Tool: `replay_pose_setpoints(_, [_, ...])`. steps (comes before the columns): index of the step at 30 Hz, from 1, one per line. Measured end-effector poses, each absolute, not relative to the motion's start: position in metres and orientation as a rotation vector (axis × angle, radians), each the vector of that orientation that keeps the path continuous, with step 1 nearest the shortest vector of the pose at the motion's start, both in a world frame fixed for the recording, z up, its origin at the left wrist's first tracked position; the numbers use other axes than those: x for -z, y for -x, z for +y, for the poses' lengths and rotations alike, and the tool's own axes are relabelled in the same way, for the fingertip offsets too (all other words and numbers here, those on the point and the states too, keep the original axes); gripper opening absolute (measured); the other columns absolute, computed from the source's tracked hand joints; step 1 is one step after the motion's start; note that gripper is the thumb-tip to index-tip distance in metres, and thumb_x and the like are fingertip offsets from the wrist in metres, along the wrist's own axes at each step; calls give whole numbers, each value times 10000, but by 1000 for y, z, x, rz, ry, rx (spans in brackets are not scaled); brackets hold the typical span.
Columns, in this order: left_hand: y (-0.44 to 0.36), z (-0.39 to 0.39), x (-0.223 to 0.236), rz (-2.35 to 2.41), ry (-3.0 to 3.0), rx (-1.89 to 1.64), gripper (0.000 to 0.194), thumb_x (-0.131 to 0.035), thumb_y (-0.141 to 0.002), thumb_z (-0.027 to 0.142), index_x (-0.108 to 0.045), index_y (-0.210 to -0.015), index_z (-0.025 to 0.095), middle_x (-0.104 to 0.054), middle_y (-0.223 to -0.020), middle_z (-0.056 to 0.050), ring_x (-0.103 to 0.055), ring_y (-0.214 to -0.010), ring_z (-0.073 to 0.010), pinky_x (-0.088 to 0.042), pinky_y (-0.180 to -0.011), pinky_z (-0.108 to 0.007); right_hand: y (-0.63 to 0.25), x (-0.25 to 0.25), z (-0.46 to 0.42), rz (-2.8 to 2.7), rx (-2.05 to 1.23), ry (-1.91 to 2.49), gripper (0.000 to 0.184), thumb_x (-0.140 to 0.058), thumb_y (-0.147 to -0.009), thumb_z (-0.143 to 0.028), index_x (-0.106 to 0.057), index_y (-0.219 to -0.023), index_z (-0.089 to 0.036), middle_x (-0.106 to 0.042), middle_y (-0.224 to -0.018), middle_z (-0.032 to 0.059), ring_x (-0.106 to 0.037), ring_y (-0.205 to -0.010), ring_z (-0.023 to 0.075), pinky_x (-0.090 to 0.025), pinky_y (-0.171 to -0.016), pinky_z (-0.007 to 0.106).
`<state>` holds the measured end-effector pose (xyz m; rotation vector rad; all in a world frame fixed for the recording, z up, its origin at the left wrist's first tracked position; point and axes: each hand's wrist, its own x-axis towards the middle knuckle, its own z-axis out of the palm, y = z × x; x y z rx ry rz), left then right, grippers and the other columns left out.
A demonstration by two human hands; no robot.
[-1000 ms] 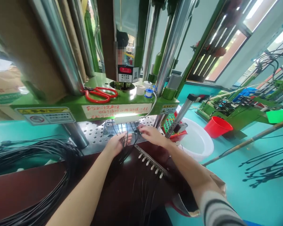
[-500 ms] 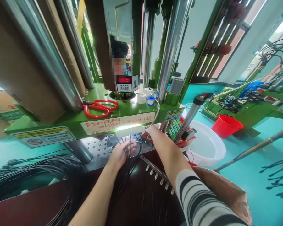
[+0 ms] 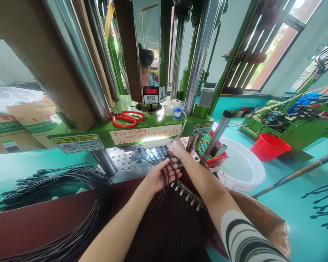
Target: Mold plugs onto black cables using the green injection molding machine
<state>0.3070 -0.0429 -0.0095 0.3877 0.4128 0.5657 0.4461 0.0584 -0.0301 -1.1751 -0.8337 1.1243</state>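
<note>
Several thin black cables (image 3: 166, 174) run from the metal mold (image 3: 153, 153) under the green press into my left hand (image 3: 160, 176). Its palm faces up, with the fingers curled around them. My right hand (image 3: 177, 148) is under the press's front edge, at the right end of the mold, close to where the cables enter. Its fingers are bent together, and what they hold, if anything, is too small to make out. Below my right forearm lies a metal bar (image 3: 187, 192) with a row of small light-coloured plugs.
Red-handled scissors (image 3: 128, 118) and white and blue tape rolls (image 3: 177, 112) lie on the green press plate (image 3: 153, 123). A big bundle of black cables (image 3: 71, 185) lies left on the dark red table (image 3: 38, 231). A control panel (image 3: 205, 145) stands right, beside a white tub (image 3: 243, 163).
My left hand has moved right with the cables, closer to my right hand. The cables now fan out from the mold. My right hand shows more from under the press edge.
</note>
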Motion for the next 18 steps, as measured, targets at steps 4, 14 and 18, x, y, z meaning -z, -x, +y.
replay_pose_setpoints(4, [-309,-66,-4,432,-180,-575,265,-345,-905,224,-476,-700,120,-331,-452,65,-354,-345,-32,-321,-358,-125,-450,28,33,-787,-1132,1188,233,-453,-890,-319,-510,-760,-134,-437,-498,-84,-270,-309,13,-213,-299,144])
replay_pose_setpoints(14, [-283,-117,-14,454,-42,-614,266,-305,-923,218,-417,-696,137,-186,-457,98,-222,-296,-5,-136,-284,-89,-420,22,-4,-736,-1117,1221,182,-469,-836,-279,-467,-695,-165,-372,-407,-109,-210,-265,18,-136,-294,155])
replay_pose_setpoints(18, [-268,-145,-13,432,-93,-561,261,-343,-909,225,-456,-696,126,-189,-457,94,-221,-302,-4,-110,-292,-91,-423,24,-14,-693,-1081,1235,172,-434,-824,-247,-455,-669,-176,-344,-382,-107,-194,-269,30,-148,-301,162])
